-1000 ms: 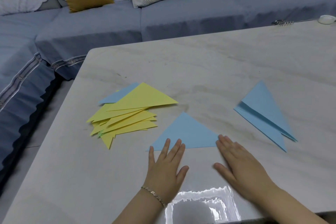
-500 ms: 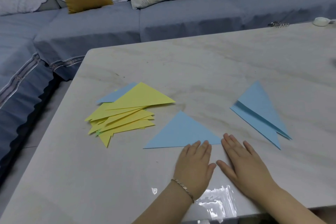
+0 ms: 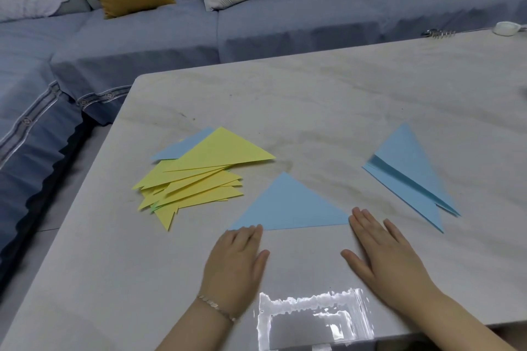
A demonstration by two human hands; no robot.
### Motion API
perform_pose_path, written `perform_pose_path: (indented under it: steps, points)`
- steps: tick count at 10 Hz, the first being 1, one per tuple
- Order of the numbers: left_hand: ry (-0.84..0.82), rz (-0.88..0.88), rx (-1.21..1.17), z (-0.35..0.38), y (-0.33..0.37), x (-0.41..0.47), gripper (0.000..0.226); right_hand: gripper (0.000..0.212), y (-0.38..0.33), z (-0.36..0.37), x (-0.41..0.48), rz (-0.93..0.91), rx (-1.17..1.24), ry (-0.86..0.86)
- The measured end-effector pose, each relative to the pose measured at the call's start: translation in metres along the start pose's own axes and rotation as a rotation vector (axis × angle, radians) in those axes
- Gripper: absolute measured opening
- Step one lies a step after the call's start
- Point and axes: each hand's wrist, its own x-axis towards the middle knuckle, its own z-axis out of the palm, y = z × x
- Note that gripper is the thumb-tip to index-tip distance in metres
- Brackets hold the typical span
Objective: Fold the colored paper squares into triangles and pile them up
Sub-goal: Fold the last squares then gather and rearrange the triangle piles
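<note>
On the worktop (image 3: 342, 94) a blue triangle (image 3: 291, 205) lies flat. The left grip (image 3: 236, 262), fingers straight, touches its near left corner, and the right grip (image 3: 390, 259) touches its near right corner. A yellow pile (image 3: 199, 177) lies to the left, blue folded sheets (image 3: 410, 174) to the right.

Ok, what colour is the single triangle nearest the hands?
Light blue. The single triangle shows best in the head view, the only view given.

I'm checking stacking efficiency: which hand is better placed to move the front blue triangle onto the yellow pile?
Probably left: the left hand touches the blue triangle at its left corner, nearest the yellow pile; the right hand lies at the opposite corner.
</note>
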Motion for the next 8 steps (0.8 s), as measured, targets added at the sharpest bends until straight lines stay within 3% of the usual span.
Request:
perform_pose_path:
  steps: [2, 3, 4, 5, 6, 7, 8]
  points:
    - [-0.029, -0.051, 0.051, -0.012, -0.031, -0.013, 0.055, 0.077, -0.001, -0.001, 0.000, 0.003, 0.003, -0.009]
    - [-0.118, -0.194, 0.072, -0.024, -0.030, -0.002, 0.041, 0.077, -0.002, -0.002, 0.000, 0.009, 0.000, -0.006]
    - [-0.214, -0.567, -0.147, -0.040, -0.028, 0.025, 0.030, 0.077, -0.003, 0.000, 0.000, 0.015, 0.004, -0.015]
    - [-0.251, -0.702, -0.306, -0.036, -0.027, 0.044, 0.048, 0.078, -0.003, 0.000, 0.000, 0.020, 0.011, -0.012]
    - [-0.460, -0.652, -0.213, -0.030, -0.019, 0.060, 0.065, 0.078, -0.005, -0.001, 0.001, 0.019, 0.028, -0.006]
    - [-0.523, -0.674, -0.265, -0.026, -0.015, 0.068, 0.057, 0.078, -0.005, 0.000, 0.001, 0.016, 0.051, 0.010]
    - [-0.518, -0.675, -0.279, -0.027, -0.013, 0.070, 0.031, 0.068, -0.006, 0.000, 0.002, 0.027, 0.066, 0.035]
